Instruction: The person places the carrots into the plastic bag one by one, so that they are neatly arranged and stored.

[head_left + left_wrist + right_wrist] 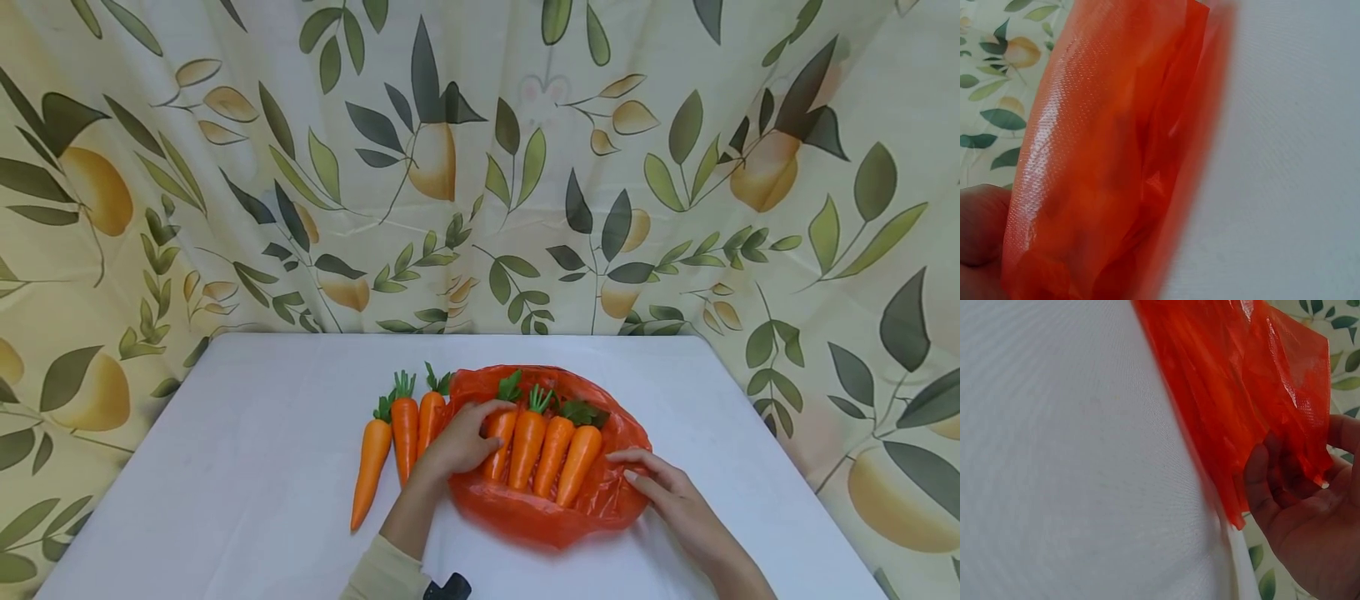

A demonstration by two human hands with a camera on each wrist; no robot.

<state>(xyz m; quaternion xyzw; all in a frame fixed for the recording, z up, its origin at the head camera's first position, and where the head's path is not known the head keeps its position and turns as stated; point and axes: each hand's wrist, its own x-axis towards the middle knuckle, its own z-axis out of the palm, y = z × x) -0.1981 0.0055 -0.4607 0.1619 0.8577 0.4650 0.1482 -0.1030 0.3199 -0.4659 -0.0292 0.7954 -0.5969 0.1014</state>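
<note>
Carrots (528,450), seven in all, lie on one white table (247,467): four side by side in one open red bag (618,425), just in from the far edge and mostly right of its middle, and three to the bag's left, nearer the left edge. The left hand (463,440) reaches over the bag's left rim, its fingers and thumb over the leftmost of those four; whether they clasp it I cannot tell. The right hand (671,487) grips the bag's right side between thumb and fingers. One beige sleeve (386,573) ends short of the left hand; one leaf-and-fruit patterned curtain (480,275) hangs beyond the far edge.
</note>
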